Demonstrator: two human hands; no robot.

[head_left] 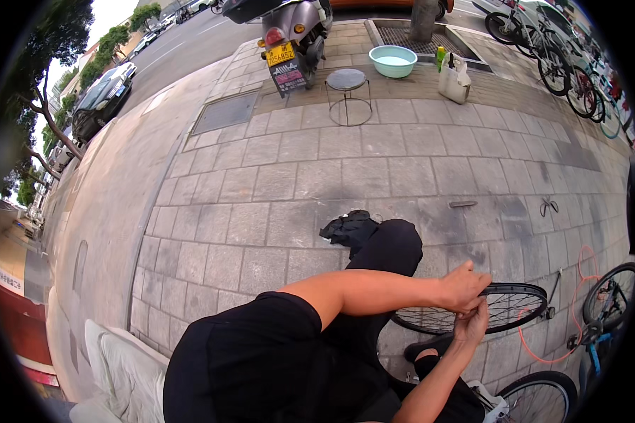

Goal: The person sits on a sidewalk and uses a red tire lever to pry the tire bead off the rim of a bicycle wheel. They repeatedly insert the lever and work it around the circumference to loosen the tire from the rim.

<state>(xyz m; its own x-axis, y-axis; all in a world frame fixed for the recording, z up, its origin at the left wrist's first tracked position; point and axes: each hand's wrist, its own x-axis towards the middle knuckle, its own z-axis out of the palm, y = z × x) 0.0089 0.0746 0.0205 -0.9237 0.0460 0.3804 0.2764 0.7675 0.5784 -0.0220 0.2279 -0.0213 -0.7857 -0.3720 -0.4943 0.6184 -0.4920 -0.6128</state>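
A spoked bicycle wheel (516, 287) with a black tyre is tilted low above the paving by my legs. My left hand (464, 287) is closed at its upper rim, fingers pinched together. Just below, my right hand (471, 324) is closed at the same stretch of rim, its fingertips almost meeting the left ones. The rim runs behind both hands, so exactly what each set of fingers pinches is partly hidden. My left knee (396, 243) rises beside the wheel.
Black cloth (351, 227) lies beyond my knee. A metal bar (463, 204) and a small dark tool (549, 206) rest on the paving. An orange hose (581, 296) curls near a blue bicycle (600, 349). Farther off are a stool (346, 80), a basin (393, 63) and a scooter (293, 42).
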